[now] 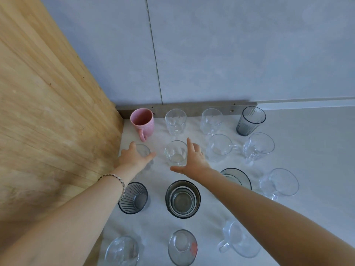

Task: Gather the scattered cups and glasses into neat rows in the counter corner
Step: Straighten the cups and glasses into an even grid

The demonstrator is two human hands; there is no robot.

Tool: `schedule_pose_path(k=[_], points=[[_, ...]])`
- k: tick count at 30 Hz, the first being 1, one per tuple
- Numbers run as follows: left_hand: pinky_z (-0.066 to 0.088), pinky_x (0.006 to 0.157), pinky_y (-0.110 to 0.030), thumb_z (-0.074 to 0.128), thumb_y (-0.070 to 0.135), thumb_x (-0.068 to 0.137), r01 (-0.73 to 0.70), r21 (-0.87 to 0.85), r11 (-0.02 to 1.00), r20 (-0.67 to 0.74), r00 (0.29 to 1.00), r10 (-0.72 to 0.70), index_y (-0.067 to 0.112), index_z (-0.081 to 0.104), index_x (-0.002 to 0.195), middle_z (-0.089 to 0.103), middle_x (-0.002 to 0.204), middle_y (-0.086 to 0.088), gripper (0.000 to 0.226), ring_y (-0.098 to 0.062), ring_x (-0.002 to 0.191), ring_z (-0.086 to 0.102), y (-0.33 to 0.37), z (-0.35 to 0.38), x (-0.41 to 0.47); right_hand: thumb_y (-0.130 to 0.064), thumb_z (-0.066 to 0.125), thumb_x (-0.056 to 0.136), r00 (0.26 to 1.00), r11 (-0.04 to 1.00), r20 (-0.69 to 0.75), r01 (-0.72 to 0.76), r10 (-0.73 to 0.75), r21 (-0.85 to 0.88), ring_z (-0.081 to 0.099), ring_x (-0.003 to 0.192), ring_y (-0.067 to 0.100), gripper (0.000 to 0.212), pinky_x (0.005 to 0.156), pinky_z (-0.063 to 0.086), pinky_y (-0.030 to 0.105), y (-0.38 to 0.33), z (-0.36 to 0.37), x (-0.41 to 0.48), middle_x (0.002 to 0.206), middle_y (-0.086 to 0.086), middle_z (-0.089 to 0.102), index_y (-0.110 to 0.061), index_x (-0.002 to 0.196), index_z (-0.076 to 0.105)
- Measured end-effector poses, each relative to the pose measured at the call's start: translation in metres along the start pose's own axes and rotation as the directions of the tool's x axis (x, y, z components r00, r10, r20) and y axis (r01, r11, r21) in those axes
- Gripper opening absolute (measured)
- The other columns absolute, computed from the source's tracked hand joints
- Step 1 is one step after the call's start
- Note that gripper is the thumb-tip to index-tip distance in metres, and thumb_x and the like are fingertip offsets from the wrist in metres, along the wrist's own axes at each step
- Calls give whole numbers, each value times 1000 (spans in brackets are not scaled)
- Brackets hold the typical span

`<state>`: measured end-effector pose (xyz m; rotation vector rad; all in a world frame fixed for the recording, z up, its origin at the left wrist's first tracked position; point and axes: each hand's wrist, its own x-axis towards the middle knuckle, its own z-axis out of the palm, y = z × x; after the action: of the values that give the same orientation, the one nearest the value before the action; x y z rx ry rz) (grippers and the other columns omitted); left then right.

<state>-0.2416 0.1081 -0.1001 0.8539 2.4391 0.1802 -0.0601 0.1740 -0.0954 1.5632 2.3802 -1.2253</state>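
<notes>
Glossy pink ceramic mug [142, 121] in the worktop's [307, 135] back corner; clear glass cups, smoky ribbed tumbler [249, 120]; matt pale worktop, grainy wood panel [48, 112].

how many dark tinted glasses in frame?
4: back row's right end; under the left wrist; centre, looks stacked; one partly hidden behind the right forearm.

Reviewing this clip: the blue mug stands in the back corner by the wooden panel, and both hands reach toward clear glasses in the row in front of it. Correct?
Not quite: the head view shows the mug is pink, not blue. The rest stands: it sits in the back corner by the wooden panel, and the left hand and right hand reach toward clear glasses in the next row.
</notes>
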Motion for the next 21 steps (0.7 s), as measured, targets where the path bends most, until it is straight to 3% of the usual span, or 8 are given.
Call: schedule_pose_path(k=[3, 6, 9, 12, 14, 16, 19, 21], points=[[49, 86, -40, 48, 68, 79, -8, 103, 995, -38, 999, 12, 24, 13, 146, 27, 147, -19, 87, -38, 125, 45, 10, -5, -10, -36, 68, 83, 990, 994, -102, 99, -95, 39, 35, 135, 23, 82, 108, 35, 34, 13, -27, -23, 149, 5, 27, -17, 148, 22], [26, 112, -49, 37, 62, 87, -163, 355, 921, -181, 954, 238, 23, 9, 147, 15, 152, -16, 78, -39, 139, 20, 40, -2, -27, -22, 65, 87, 961, 985, -216, 171, -170, -13, 49, 123, 22, 47, 102, 35, 22, 37, -63, -41, 136, 6, 45, -12, 131, 52], [14, 115, -50, 41, 51, 89, -393, 440, 807, -145, 856, 496, 18, 17, 146, 15, 153, -11, 70, -34, 142, 15, 85, 13, -43, -12, 65, 85, 933, 994, -343, 113, -108, -7, 52, 119, 24, 33, 100, 34, 22, 71, -96, -49, 127, 10, 54, -6, 117, 63], [31, 108, -43, 50, 44, 87, -573, 367, 733, 0, 788, 616, 15, 25, 143, 29, 149, -11, 68, -30, 137, 30, 134, 40, -58, -17, 65, 85, 908, 997, -415, -76, 60, -21, 45, 124, 30, 43, 103, 34, 29, 110, -127, -44, 132, 13, 50, -7, 127, 56], [40, 98, -43, 54, 49, 84, -543, 283, 791, 100, 836, 539, 15, 24, 142, 33, 145, -11, 74, -32, 129, 41, 164, 57, -66, -32, 64, 85, 895, 961, -369, -277, 249, -23, 41, 128, 34, 65, 105, 35, 38, 131, -141, -35, 141, 15, 40, -11, 141, 38], [43, 91, -41, 55, 60, 79, -400, 166, 902, 170, 912, 373, 15, 19, 144, 32, 141, -13, 87, -35, 124, 46, 187, 68, -69, -47, 64, 82, 881, 915, -292, -401, 372, -42, 42, 127, 38, 88, 104, 38, 43, 144, -145, -25, 144, 18, 33, -15, 149, 18], [44, 87, -38, 56, 65, 76, -248, 112, 962, 179, 957, 226, 14, 13, 146, 33, 140, -14, 97, -34, 123, 48, 207, 84, -67, -56, 66, 77, 901, 913, -192, -404, 388, -51, 49, 124, 37, 103, 101, 41, 41, 151, -139, -8, 146, 17, 27, -21, 151, 4], [43, 81, -36, 57, 61, 78, -215, 146, 966, 147, 970, 194, 17, 12, 147, 34, 140, -13, 93, -34, 121, 49, 212, 89, -65, -51, 69, 77, 910, 925, -190, -380, 369, -24, 54, 118, 35, 100, 96, 45, 39, 154, -134, 0, 144, 16, 28, -23, 151, 8]])
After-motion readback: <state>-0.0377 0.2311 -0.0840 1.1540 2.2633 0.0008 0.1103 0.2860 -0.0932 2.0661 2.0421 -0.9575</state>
